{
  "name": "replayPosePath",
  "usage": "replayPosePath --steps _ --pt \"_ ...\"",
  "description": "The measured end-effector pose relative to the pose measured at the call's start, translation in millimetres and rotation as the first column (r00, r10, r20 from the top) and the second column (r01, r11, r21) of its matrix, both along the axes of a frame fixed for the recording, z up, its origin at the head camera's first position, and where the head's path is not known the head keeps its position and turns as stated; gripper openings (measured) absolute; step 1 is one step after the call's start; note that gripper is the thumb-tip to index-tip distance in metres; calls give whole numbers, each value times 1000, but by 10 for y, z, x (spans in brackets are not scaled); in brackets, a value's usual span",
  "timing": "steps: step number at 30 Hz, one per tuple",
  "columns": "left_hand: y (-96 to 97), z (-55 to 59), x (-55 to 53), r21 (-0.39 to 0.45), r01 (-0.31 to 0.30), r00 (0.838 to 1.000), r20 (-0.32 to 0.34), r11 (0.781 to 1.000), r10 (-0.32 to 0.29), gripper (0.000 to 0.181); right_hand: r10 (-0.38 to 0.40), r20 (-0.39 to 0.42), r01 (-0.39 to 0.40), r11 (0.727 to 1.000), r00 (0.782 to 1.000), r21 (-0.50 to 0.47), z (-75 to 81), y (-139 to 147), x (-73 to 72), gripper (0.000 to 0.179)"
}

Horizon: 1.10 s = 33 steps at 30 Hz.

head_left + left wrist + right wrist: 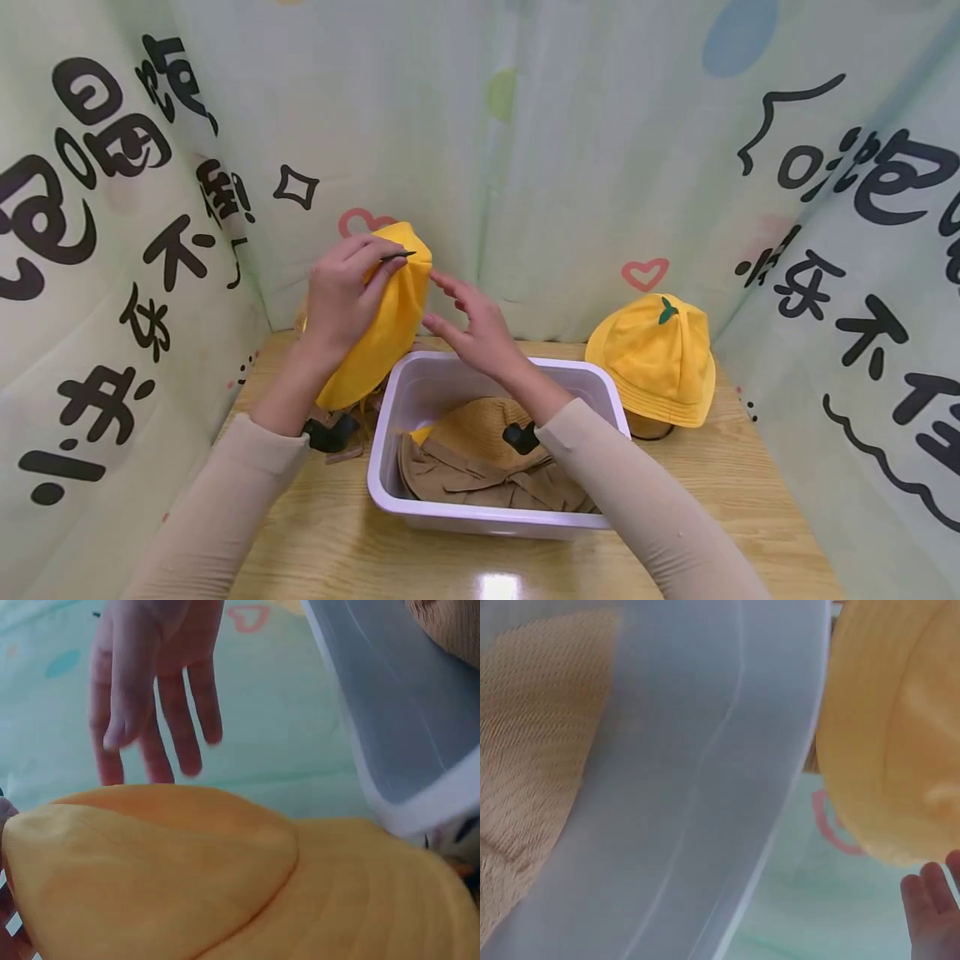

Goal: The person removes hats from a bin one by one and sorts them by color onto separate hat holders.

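In the head view my left hand (pixel 345 287) holds up a yellow cloth hat (pixel 375 354), pinching a small dark piece at its crown between thumb and fingers. The hat hangs tilted at the left of a pale lilac plastic bin (pixel 495 527). My right hand (pixel 476 325) is open above the bin's back rim, fingertips right by the hat's side. In the left wrist view the hat (pixel 150 877) fills the lower part. Inside the bin lie a tan woven hat (pixel 472 425) and a brown hat with a bow (pixel 480 479).
A second yellow hat (pixel 652 358) with a green leaf on top stands right of the bin, over something brown with a dark cord. Brown items (pixel 348 442) lie on the wooden table (pixel 360 542) to the left. Printed curtains (pixel 555 167) enclose the back and sides.
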<state>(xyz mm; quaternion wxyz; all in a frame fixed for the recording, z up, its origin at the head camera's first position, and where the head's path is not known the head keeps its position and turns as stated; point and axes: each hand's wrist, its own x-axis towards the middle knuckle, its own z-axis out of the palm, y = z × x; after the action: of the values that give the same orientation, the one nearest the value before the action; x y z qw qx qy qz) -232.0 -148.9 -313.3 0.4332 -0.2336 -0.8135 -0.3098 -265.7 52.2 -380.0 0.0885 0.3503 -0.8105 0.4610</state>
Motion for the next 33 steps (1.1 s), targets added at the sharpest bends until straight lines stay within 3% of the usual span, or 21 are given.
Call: replayPosePath --steps 5,10,15,20,25,28,33 --pt "191 96 83 12 65 998 -14 998 -65 16 -54 -77 43 990 996 -135 61 -18 37 36" --pt "291 119 102 48 105 994 7 993 -106 15 -121 -131 90 970 984 -226 115 48 65 19" --pt "315 92 127 72 156 986 56 985 -160 13 -186 -49 166 947 981 -275 189 173 101 19" --pt "318 9 170 58 185 970 152 981 -192 21 -235 68 245 919 970 -308 267 326 137 21" --pt "342 -109 228 74 200 949 234 977 -212 37 -260 80 272 907 962 -322 330 453 202 18" --pt "356 -172 257 87 211 930 289 974 -227 43 -278 53 280 903 959 -326 448 505 312 17" --pt "384 -248 277 39 238 881 413 971 -232 48 -314 46 310 887 948 -343 642 604 484 15"
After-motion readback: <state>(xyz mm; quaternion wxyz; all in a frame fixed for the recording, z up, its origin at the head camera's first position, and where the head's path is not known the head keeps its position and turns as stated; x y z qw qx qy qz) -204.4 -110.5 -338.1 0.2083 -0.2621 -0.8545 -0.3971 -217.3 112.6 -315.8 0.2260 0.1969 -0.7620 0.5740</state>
